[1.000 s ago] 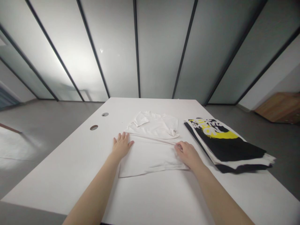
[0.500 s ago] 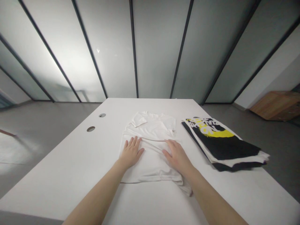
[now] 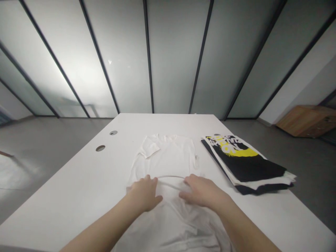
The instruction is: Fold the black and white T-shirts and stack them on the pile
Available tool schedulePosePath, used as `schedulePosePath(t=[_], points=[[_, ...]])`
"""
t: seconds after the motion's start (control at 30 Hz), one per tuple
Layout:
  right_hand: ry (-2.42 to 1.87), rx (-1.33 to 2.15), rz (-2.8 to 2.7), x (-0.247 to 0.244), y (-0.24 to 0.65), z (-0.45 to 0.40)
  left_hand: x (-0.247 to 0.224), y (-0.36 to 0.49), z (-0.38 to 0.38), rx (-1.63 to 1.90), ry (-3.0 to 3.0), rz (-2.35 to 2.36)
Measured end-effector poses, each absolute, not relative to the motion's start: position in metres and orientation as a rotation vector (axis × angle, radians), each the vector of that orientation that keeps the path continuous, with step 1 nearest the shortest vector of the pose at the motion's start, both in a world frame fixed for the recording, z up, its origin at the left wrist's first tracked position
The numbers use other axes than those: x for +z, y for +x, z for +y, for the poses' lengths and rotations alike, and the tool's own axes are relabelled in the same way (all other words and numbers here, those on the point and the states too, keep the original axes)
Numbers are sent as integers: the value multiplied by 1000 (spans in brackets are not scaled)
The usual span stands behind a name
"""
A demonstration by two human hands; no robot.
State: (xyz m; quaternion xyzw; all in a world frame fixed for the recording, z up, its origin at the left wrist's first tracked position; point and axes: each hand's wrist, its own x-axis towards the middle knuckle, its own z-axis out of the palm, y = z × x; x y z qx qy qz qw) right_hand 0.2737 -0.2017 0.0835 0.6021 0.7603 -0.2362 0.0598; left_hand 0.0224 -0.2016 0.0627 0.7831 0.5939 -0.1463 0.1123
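T-shirt [image 3: 164, 164], long axis fwd-back, L hand [image 3: 144, 193] & R hand [image 3: 202, 190] on it.

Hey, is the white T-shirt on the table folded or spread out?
Mostly spread: the white T-shirt lies open, wrinkled under the left hand and right hand, one sleeve folded over.

walls: frosted glass panels [image 3: 173, 59], black frames | floor: grey [image 3: 44, 136] | right: low wooden cabinet [image 3: 306, 120]

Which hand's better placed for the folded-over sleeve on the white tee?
Probably the left hand: it rests on the white T-shirt on the same side as the folded-over sleeve. The right hand lies further across, toward the black stack of shirts.
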Motion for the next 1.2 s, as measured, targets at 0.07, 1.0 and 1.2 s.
schedulePosePath(t=[0.07,1.0,1.2], points=[[1911,-620,2414,88,263,-193,68,31,-195,-303,2379,1697],[2372,-280,2793,8,256,-26,15,18,-34,565,2247,2061],[2298,-321,2741,1,252,-45,9,21,-51,470,2273,2052]])
